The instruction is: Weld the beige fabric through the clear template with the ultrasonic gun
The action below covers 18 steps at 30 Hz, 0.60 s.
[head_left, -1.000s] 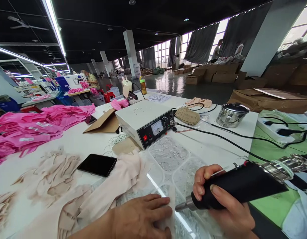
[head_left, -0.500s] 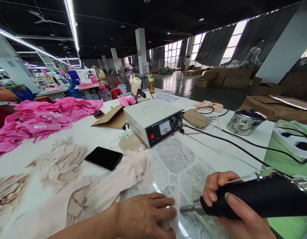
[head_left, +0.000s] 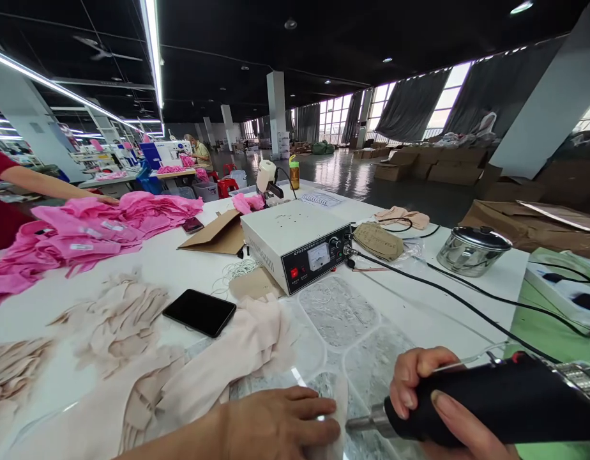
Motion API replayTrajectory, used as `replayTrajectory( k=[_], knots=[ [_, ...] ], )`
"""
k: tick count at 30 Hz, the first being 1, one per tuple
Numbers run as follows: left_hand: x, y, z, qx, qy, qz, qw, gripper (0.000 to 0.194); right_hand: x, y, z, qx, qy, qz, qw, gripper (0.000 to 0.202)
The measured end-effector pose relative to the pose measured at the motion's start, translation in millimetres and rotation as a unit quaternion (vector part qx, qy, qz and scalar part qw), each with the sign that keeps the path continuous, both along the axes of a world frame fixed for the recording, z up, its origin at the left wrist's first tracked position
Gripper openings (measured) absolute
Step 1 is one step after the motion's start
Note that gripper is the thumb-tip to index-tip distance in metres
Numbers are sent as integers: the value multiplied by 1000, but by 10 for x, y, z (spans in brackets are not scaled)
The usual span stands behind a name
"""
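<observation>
My left hand point(head_left: 280, 421) lies palm down at the bottom centre, fingers stretched out over a small pale fabric piece point(head_left: 341, 399) on the marble-patterned mat point(head_left: 338, 313). My right hand point(head_left: 443, 396) is wrapped round a black handheld ultrasonic tool point(head_left: 496, 402). Its metal tip point(head_left: 366, 421) points left and sits at the edge of the pale piece, close to my left fingertips. Whether the tip touches the fabric I cannot tell. To the left, strips of beige fabric point(head_left: 228, 358) overlap on the mat and table.
A control box point(head_left: 295, 230) with a dial stands mid-table, its black cable point(head_left: 433, 281) running right. Around it are a phone point(head_left: 199, 312), cardboard point(head_left: 218, 233), a lidded metal pot point(head_left: 472, 252) and pink garments point(head_left: 98, 223). A co-worker's arm point(head_left: 55, 182) reaches over the garments.
The camera has tilted up slightly, so the scene sits lower. At the left, a co-worker's arm now stretches onto the pink garments. Both my hands and the tool have hardly moved.
</observation>
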<state>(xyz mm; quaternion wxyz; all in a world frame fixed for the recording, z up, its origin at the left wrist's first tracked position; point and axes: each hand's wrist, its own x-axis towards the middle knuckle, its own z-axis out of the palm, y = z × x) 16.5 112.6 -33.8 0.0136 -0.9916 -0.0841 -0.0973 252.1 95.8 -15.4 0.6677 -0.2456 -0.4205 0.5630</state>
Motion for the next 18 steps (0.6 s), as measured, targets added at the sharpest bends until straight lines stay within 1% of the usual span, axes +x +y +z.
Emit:
replayTrajectory(
  k=[2, 5, 10, 15, 18],
  knots=[
    [5, 5, -1, 7, 3, -2, 1000, 25, -16, -5, 18, -5, 0, 0, 1000, 11],
    [8, 2, 6, 10, 1, 5, 1000, 26, -23, -9, 14, -39, 14, -20, 999, 15],
    [14, -11, 10, 6, 3, 0, 1000, 25, -11, 8, -21, 11, -7, 1, 1000, 11],
    [2, -19, -28, 2, -13, 10, 1000, 19, -106, -28, 72, -59, 14, -46, 997, 19],
    [-15, -23, -61, 0, -5, 11, 1000, 16, -106, -41, 84, -54, 11, -42, 998, 17]
  ],
)
